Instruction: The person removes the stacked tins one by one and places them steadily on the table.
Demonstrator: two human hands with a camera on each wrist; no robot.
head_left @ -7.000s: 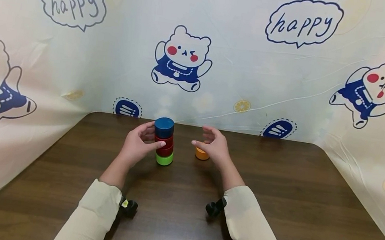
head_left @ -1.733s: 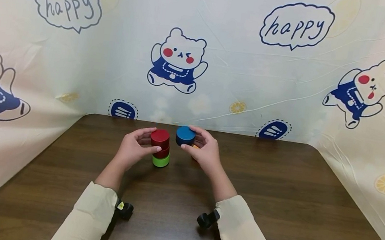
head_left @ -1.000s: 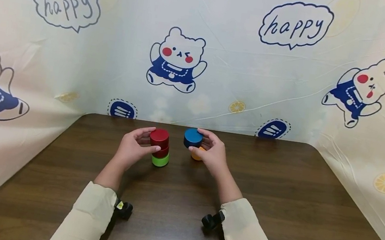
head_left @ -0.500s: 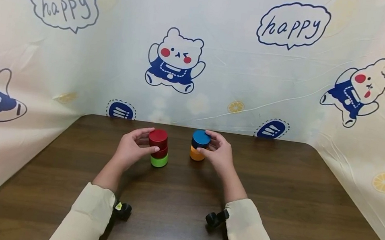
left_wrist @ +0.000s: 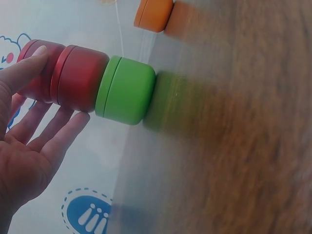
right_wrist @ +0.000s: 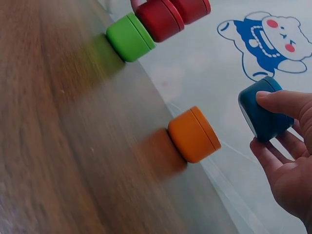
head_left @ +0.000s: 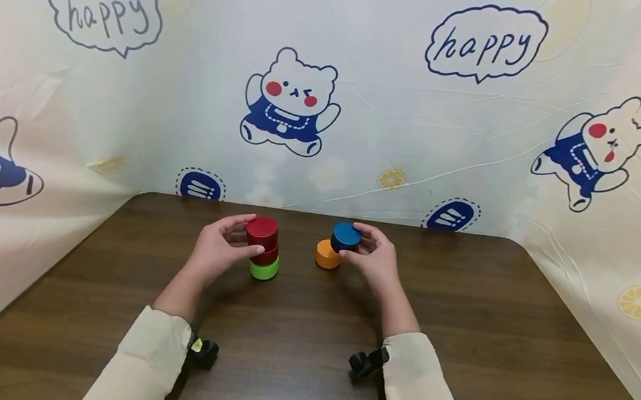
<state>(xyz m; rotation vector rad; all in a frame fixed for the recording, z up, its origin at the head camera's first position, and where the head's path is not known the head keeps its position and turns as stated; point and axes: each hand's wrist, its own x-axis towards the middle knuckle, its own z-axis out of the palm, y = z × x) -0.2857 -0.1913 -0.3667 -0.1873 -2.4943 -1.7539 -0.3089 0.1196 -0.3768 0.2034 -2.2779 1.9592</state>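
A stack of small lidded round tins stands on the table: a green tin (head_left: 264,270) at the bottom, a lower red tin (head_left: 267,256) on it and an upper red tin (head_left: 263,229) on top. My left hand (head_left: 218,245) grips the upper red tin between thumb and fingers. An orange tin (head_left: 327,255) sits alone to the right of the stack. My right hand (head_left: 376,259) holds a blue tin (right_wrist: 263,109) by its sides, raised off the table. In the right wrist view the blue tin is tilted and apart from the orange one.
The brown wooden table (head_left: 289,344) runs back to a patterned cloth (head_left: 379,120) printed with bears, which hangs behind and along both sides. A black wrist camera (head_left: 205,352) is on the left wrist, another black camera (head_left: 366,363) on the right.
The blue tin, on top of the stack at first, has been lifted off by my right hand. It has since moved rightward past the orange tin. My left hand stays at the stack.
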